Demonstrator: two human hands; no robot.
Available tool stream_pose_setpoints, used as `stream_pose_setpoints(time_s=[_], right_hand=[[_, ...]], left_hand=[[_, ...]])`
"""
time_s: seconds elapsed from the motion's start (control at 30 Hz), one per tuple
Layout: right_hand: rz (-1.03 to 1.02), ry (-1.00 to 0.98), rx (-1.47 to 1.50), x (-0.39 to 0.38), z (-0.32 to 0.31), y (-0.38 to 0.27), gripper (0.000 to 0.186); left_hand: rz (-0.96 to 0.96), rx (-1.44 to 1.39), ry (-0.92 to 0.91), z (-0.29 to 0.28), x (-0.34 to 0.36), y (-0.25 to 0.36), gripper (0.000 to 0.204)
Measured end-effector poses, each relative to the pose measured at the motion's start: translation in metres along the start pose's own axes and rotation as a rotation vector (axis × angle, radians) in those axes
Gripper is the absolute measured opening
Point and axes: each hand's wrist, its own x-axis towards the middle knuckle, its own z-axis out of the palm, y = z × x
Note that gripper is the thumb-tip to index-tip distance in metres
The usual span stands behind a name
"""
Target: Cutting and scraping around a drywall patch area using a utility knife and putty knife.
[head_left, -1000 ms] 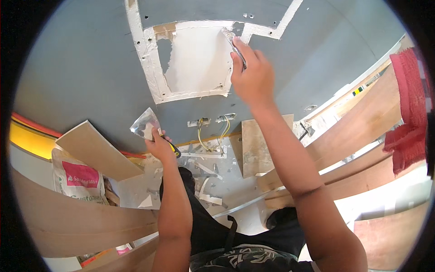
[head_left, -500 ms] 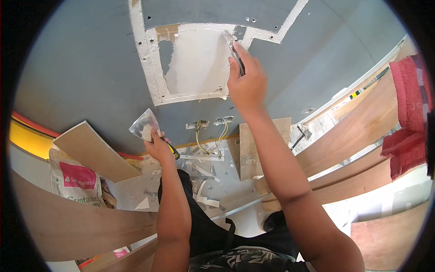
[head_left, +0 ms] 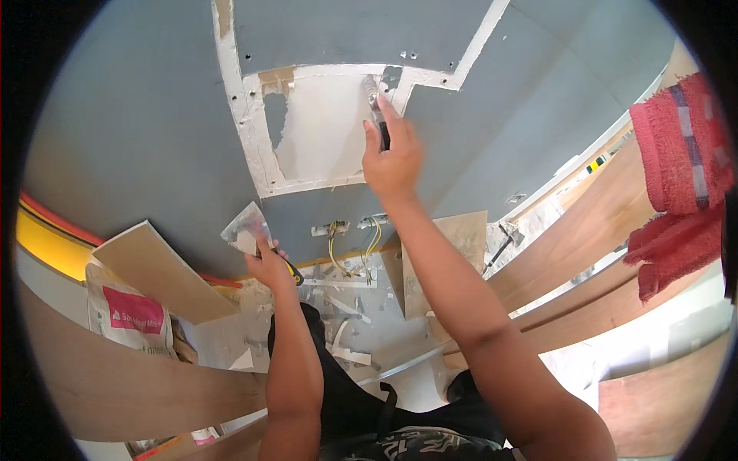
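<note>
My right hand [head_left: 393,165] grips the dark handle of a narrow putty knife [head_left: 372,91]. Its blade lies against the upper right part of a white patch [head_left: 327,127] on the grey wall panel [head_left: 138,138]. Lower and to the left, my left hand [head_left: 270,265] is wrapped round a wide putty knife [head_left: 247,223] with a black and yellow handle. White compound sticks to that wide blade, which is held up in front of the wall. White strips frame the patch, and bare grey shows at its left side and upper right corner.
Yellow wires [head_left: 332,246] hang from wall openings below the patch. Boards [head_left: 165,269] and a sack [head_left: 127,311] stand at left; another board [head_left: 442,246] leans right of the wires. Scraps litter the floor. A hammer [head_left: 503,244] and red cloth [head_left: 665,165] are at right.
The whole view has shifted, so the wall patch sits lower. My right hand has swung slightly left and its knife stands more upright, near the same spot. The left hand stays about where it was.
</note>
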Motion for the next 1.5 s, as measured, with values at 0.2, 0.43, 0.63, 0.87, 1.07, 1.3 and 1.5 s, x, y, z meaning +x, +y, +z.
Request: stream_pose_setpoints(time_s=[0.2,0.43,0.63,0.87,1.07,1.3,1.5], right_hand=[[-0.014,0.045,-0.016,-0.003,0.007,-0.006,0.045],[0.127,-0.116,-0.012,0.006,-0.022,-0.020,0.038],[0.368,-0.447,0.082,0.039,-0.095,-0.017,0.031],[0.037,-0.330,0.112,0.084,-0.092,0.005,0.026],[-0.201,-0.062,0.181,0.039,-0.058,0.005,0.021],[-0.067,-0.201,-0.054,0.023,-0.029,0.022,0.023],[0.217,-0.251,0.186,0.000,-0.046,-0.003,0.025]], left_hand=[[0.024,0.007,-0.010,0.000,-0.001,0.003,0.020],[0.034,-0.006,-0.032,-0.004,0.003,0.001,0.019],[0.016,-0.022,-0.018,-0.002,0.006,-0.001,0.019],[0.021,0.015,-0.008,0.000,0.000,-0.002,0.019],[0.048,-0.033,-0.027,-0.001,0.003,-0.008,0.018],[0.034,-0.014,-0.022,0.000,0.002,-0.010,0.018],[0.046,-0.027,-0.018,0.001,0.004,-0.012,0.017]])
